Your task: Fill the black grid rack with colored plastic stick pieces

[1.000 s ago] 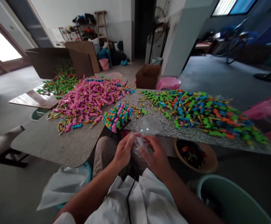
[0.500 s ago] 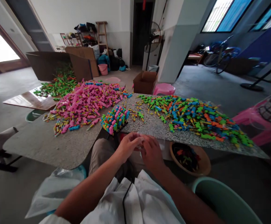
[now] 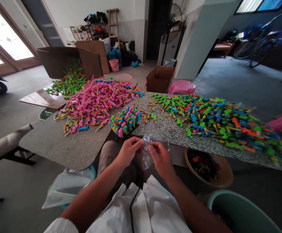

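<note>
Between my hands hangs a clear plastic bag [image 3: 146, 155], crumpled and see-through, over my lap at the table's front edge. My left hand [image 3: 130, 149] pinches it from the left with thumb and fingertips. From the right, my right hand [image 3: 160, 156] pinches the same bag, its fingers curled. Just beyond the left hand stands a tight block of small colourful plastic pieces [image 3: 124, 121] in upright rows, in pink, blue, green and orange. A few loose green and yellow pieces [image 3: 153, 117] lie beside it.
A pink heap [image 3: 94, 100] covers the left table's back, with a green heap [image 3: 70, 79] spilling from a cardboard box [image 3: 56, 61] behind. A mixed heap [image 3: 218, 119] spreads over the speckled right table. Below stand a tan basin [image 3: 224, 176] and a green bin [image 3: 243, 207].
My hands have moved slightly apart, and more of the clear bag shows between them. The whole view has shifted, so the tables appear a little farther right.
</note>
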